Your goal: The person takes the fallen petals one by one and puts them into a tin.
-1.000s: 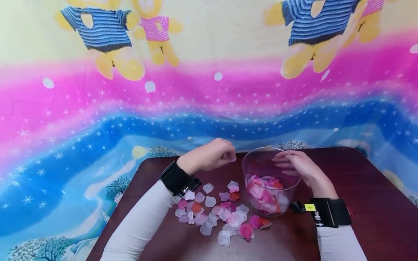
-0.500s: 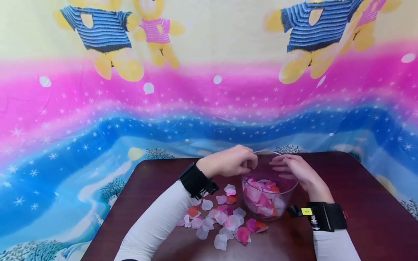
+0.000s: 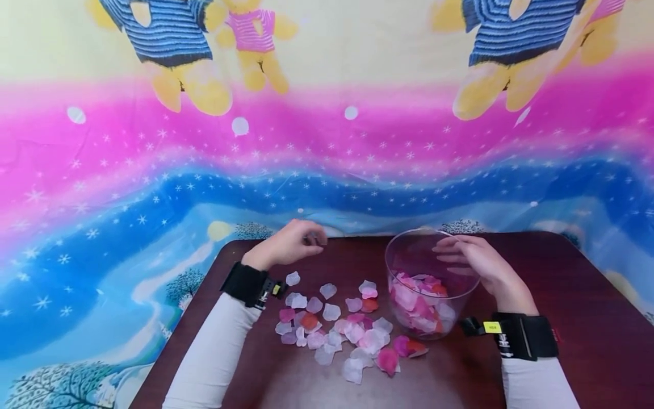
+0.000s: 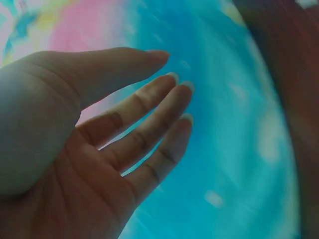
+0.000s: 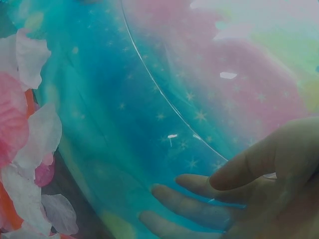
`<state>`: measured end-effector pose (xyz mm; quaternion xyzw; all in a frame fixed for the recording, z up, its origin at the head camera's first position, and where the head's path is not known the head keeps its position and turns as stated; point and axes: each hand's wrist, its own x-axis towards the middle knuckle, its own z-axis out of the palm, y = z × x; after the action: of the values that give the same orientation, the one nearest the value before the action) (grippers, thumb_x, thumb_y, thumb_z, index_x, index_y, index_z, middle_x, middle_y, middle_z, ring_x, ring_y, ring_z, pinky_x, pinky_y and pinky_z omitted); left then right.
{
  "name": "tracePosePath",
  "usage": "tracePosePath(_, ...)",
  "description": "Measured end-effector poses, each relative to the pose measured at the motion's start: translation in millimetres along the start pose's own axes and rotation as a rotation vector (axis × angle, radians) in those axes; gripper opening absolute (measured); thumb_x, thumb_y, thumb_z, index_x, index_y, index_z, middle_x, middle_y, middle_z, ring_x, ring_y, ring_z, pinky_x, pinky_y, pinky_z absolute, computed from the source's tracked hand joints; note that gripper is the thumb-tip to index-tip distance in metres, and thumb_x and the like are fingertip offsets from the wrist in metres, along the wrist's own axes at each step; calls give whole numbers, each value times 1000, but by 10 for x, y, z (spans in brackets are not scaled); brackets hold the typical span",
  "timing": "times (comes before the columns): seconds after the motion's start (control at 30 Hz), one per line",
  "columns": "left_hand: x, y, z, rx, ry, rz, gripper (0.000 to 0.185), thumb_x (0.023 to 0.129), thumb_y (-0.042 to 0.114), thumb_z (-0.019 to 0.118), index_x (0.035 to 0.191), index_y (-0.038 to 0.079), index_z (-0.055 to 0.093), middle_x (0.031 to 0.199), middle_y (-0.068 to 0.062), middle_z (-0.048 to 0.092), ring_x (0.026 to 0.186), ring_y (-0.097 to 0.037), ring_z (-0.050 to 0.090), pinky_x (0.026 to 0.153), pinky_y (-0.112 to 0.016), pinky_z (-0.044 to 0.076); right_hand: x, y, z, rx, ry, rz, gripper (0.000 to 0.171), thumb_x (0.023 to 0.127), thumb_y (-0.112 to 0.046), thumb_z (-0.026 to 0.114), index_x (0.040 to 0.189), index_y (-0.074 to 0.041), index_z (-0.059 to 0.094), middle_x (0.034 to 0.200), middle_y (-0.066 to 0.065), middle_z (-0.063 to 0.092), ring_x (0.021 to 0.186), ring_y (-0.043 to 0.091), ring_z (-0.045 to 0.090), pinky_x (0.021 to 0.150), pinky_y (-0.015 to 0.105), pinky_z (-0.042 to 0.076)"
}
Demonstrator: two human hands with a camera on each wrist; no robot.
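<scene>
Steadying the clear bowl [image 3: 431, 284] with the right hand [image 3: 472, 262], fingers curled on its far rim. Keeping the left hand [image 3: 288, 245] loose, fingers apart and holding nothing, well left of the bowl. Reaching low for the loose petals [image 3: 337, 326] lying between both wrists on the table [image 3: 587, 318], avoiding the bowl wall.
</scene>
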<state>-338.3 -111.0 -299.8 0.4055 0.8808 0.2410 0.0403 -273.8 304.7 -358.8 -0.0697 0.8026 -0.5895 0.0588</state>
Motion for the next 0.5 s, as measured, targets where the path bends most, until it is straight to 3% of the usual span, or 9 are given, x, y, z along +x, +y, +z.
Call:
tracePosePath(0.13,-232,-474,183,-31,-12,-116,23,92,-1,72,115,0,69,111,-18,70,93,-22,69,83,-33,56,-3,-15,-19,-6,2,1,52,113,-30,31,143,8,48,142,28,56,129,45,56,100,50,52)
tracePosePath(0.27,-387,-804,434,33,-65,-246,32,90,-1,73,121,-3,66,117,-21,66,97,-28,67,85,-39,55,0,-24,-32,-11,2,-1,51,113,-29,31,143,8,49,141,27,57,128,43,58,100,49,52)
tracePosePath(0.37,-434,-873,573,127,-113,-328,34,89,1,75,122,-2,66,115,-18,63,101,-30,61,89,-44,53,-3,-18,-30,-15,5,0,51,113,-29,31,143,8,49,141,27,58,127,42,58,99,48,52)
tracePosePath(0.5,-452,-881,647,173,-123,-379,17,90,1,74,107,4,73,95,-10,64,87,-22,56,79,-38,51,-8,-10,-15,-4,1,8,51,113,-28,29,144,9,47,143,29,55,130,45,55,100,48,52)
